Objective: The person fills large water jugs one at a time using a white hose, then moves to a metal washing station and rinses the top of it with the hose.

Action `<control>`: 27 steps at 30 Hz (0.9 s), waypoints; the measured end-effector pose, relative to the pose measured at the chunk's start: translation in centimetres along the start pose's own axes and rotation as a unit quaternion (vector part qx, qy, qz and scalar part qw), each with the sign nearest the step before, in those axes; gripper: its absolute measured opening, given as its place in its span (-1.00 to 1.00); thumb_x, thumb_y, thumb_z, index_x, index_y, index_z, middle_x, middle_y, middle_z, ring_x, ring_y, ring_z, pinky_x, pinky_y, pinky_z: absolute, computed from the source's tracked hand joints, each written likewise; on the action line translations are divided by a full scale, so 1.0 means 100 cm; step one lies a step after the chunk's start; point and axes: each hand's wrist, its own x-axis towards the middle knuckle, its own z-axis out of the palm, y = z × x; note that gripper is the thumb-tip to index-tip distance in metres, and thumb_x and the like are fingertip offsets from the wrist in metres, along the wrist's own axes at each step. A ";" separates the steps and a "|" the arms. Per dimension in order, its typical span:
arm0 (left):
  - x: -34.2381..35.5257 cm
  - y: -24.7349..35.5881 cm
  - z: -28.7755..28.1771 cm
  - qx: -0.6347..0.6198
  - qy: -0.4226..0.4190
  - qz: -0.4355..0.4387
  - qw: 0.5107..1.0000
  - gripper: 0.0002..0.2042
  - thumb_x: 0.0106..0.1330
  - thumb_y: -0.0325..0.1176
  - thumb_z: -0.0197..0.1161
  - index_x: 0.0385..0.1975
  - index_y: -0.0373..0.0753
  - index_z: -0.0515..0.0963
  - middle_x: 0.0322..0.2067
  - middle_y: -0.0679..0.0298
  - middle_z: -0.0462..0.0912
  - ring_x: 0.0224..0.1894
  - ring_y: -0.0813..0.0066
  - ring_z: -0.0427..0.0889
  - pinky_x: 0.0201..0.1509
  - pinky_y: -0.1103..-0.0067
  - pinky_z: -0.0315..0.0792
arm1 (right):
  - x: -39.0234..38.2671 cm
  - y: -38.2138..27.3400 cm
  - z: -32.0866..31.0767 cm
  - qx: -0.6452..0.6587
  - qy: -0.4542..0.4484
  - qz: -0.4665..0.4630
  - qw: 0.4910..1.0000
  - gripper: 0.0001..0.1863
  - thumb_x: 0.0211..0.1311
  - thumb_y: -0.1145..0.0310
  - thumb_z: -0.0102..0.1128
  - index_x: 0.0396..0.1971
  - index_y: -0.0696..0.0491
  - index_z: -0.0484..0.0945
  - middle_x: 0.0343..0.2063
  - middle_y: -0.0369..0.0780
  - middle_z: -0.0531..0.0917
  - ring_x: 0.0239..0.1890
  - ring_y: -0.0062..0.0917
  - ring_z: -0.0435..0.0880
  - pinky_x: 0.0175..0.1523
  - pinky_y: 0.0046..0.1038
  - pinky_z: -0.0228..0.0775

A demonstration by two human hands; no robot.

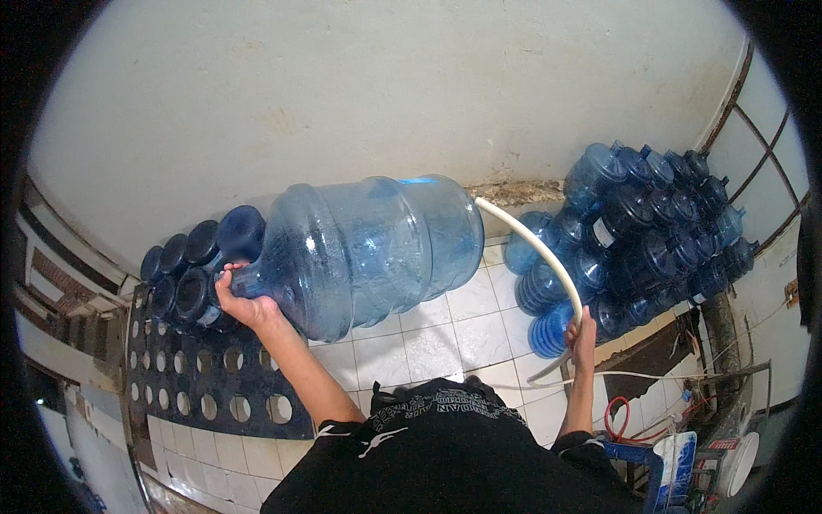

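A large translucent blue water jug (pixel 377 253) is held up on its side in front of me, its neck to the left and its base to the right. My left hand (pixel 243 295) is closed around the neck. Wet streaks or drops show on the jug's wall. My right hand (pixel 581 336) grips a cream-white hose (pixel 548 257) lower on the right. From that hand the hose arches up and left, and its tip is beside the jug's base; whether they touch I cannot tell.
Several dark blue jugs (pixel 202 242) stand neck-down at the left by a black rack with round holes (pixel 218 377). Many blue jugs (pixel 638 214) are piled at the right. White floor tiles (pixel 428 338) look wet. A red hose (pixel 621 420) and blue chair-like frame (pixel 655 471) are lower right.
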 end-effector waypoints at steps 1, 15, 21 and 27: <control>0.002 0.002 0.000 -0.006 0.001 0.000 1.000 -0.90 -0.05 -0.43 0.12 -0.53 -0.30 0.46 -0.48 0.24 0.50 -0.40 0.37 0.49 -0.20 0.48 0.41 | 0.009 -0.003 0.007 -0.003 -0.014 -0.006 1.000 -0.54 0.27 -0.09 -0.17 -0.69 -0.08 0.18 -0.82 -0.47 0.11 -0.82 -0.77 0.08 -0.74 -0.68 -0.14; 0.007 -0.010 0.019 0.061 0.136 -0.021 0.989 -0.91 -0.09 -0.52 0.20 -0.54 -0.34 0.50 -0.51 0.28 0.53 -0.45 0.49 0.49 -0.30 0.58 0.38 | 0.011 0.001 0.026 -0.054 -0.047 -0.022 0.997 -0.50 0.26 -0.08 -0.16 -0.77 -0.08 0.18 -0.84 -0.47 0.15 -0.83 -0.77 0.09 -0.74 -0.66 -0.13; 0.010 -0.072 0.039 0.190 0.116 0.031 0.974 -0.82 -0.18 -0.55 0.28 -0.54 -0.33 0.45 -0.53 0.30 0.50 -0.44 0.51 0.44 -0.28 0.60 0.32 | -0.057 0.025 0.008 -0.043 -0.054 0.031 0.997 -0.50 0.28 -0.04 -0.17 -0.79 -0.08 0.17 -0.84 -0.46 0.16 -0.82 -0.76 0.10 -0.73 -0.66 -0.12; -0.041 -0.160 0.052 0.338 0.055 0.004 0.939 -0.78 -0.12 -0.53 0.31 -0.46 -0.36 0.43 -0.49 0.27 0.50 -0.43 0.48 0.45 -0.27 0.54 0.37 | -0.110 0.028 0.020 -0.172 -0.084 0.003 0.981 -0.44 0.32 0.10 -0.19 -0.90 0.02 0.17 -0.88 -0.43 0.18 -0.80 -0.73 0.08 -0.68 -0.54 -0.09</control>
